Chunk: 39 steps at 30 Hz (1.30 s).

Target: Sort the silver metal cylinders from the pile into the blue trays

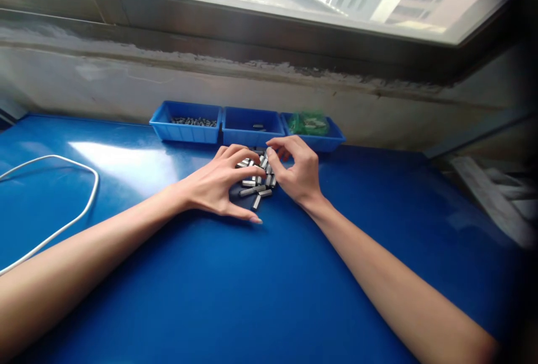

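Observation:
A loose pile of small silver hex standoffs (257, 179) lies on the blue tabletop between my two hands. My left hand (221, 182) curves round the pile's left side, fingers spread over it and thumb stretched out in front. At the pile's right edge is my right hand (296, 168), its thumb and index fingertips drawn together. Whatever they pinch, if anything, is too small to make out. Part of the pile is hidden behind the fingers of both hands.
Behind the pile stand three blue bins in a row: a left bin (189, 133) of small metal parts, a middle bin (252, 135) with a few pieces, and a right bin (323, 143) holding a green bag (309, 123). A white cable (94, 185) loops across the left tabletop (260, 297).

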Each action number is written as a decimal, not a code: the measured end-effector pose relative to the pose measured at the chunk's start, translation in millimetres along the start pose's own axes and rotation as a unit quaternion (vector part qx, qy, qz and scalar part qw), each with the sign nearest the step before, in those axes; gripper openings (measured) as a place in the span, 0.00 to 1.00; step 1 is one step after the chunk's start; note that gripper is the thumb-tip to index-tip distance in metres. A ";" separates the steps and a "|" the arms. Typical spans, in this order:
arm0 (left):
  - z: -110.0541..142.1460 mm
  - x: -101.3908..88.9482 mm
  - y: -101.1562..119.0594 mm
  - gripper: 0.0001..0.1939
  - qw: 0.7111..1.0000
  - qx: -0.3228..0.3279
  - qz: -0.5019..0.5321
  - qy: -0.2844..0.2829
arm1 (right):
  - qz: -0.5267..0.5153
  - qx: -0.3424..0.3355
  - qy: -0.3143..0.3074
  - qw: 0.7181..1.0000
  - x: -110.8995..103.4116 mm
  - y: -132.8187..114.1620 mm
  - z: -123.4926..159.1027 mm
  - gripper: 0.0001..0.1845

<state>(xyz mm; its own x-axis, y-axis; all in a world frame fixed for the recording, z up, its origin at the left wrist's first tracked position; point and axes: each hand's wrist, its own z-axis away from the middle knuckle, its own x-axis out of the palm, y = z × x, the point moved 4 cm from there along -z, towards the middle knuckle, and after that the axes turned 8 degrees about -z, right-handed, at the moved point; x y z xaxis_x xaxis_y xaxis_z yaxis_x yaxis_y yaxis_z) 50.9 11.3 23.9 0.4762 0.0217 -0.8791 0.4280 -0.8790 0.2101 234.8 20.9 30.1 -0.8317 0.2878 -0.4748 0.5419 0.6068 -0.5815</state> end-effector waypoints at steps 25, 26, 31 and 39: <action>1.9 7.3 -10.8 0.11 0.999 -0.013 -0.017 0.030 | -0.112 0.128 0.004 0.985 3.7 20.8 -4.3 0.09; 1.7 7.0 -10.5 0.10 0.999 -0.013 -0.022 0.029 | -0.118 0.130 0.004 0.984 4.0 22.1 -4.3 0.09; 3.3 7.8 -9.8 0.13 0.998 -0.018 -0.035 0.056 | -0.128 0.137 0.001 0.982 5.3 26.5 -3.9 0.09; 5.2 0.9 -13.8 0.11 0.980 -0.089 0.020 0.178 | -0.117 0.117 -0.006 0.986 4.6 23.4 -3.5 0.08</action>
<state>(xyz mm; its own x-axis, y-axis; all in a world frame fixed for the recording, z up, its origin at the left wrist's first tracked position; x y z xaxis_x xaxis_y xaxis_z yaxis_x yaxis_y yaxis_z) 41.4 21.0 18.0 0.7198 0.1806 -0.6702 0.5150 -0.7864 0.3412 243.2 39.1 16.6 -0.9367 0.1503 -0.3161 0.3491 0.4678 -0.8119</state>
